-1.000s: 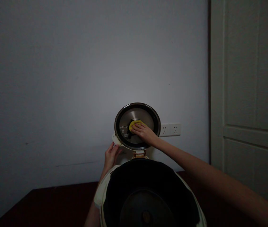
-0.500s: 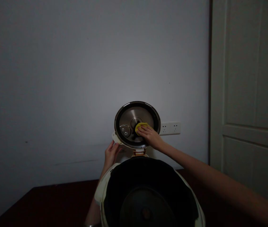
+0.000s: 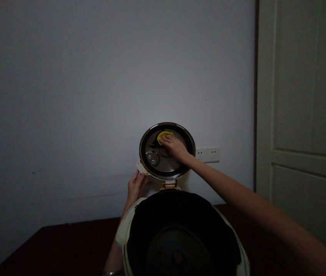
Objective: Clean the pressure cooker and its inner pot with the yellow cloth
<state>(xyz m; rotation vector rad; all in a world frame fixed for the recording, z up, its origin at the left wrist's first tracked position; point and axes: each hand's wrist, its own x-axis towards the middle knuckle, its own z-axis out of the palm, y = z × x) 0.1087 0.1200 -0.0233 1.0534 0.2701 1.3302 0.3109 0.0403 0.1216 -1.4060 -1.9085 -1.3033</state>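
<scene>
The round metal-lined lid (image 3: pixel 170 165) of an electric pressure cooker (image 3: pixel 125 226) stands raised on its hinge (image 3: pixel 170 184). My right hand (image 3: pixel 174 147) presses a yellow sponge (image 3: pixel 164 135) flat against the upper middle of the lid's inner face. My left hand (image 3: pixel 135 186) has its fingers closed on the pale lid handle (image 3: pixel 142 167) at the lower left. A small round valve cover (image 3: pixel 152 158) sits on the lid near that handle. The cooker's dark inside faces up in front of me, without an inner pot.
The cooker stands on a dark reddish table (image 3: pixel 59 245) against a plain wall (image 3: pixel 79 96). A double wall socket (image 3: pixel 208 155) is right of the lid. Further right is a panelled door (image 3: pixel 298 115).
My right hand has moved the yellow sponge up and a little left across the lid's inner face. My left hand keeps its place at the lid handle.
</scene>
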